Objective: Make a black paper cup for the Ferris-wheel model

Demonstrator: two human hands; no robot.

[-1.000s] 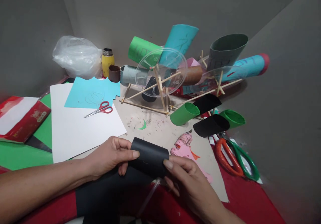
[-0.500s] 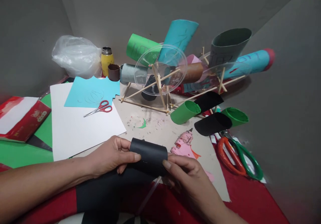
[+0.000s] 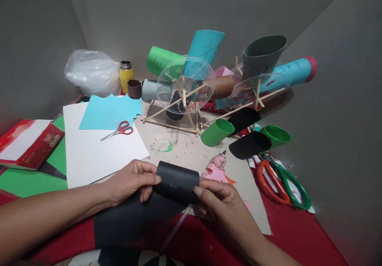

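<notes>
Both hands hold a rolled tube of black paper (image 3: 177, 180) low in the middle of the view. My left hand (image 3: 131, 180) pinches its left end with thumb and fingers. My right hand (image 3: 219, 202) grips its right end, thumb on top. Under the tube lies a flat black sheet (image 3: 125, 222) on a red cloth. A thin clear stick (image 3: 176, 228) pokes out below the tube. Just behind the right hand rests a pink glue gun (image 3: 216, 166).
A wooden-stick frame (image 3: 185, 111) carries a clear plastic disc and several coloured paper tubes. Loose green (image 3: 216, 132) and black (image 3: 249, 144) tubes, orange and green scissors (image 3: 280, 182), small red scissors (image 3: 119, 130), white card (image 3: 98, 150), blue paper, a yellow bottle (image 3: 126, 75) and a plastic bag surround it.
The hands keep their grip on the black tube and have pressed it slightly tighter. The view has shifted a little to the left.
</notes>
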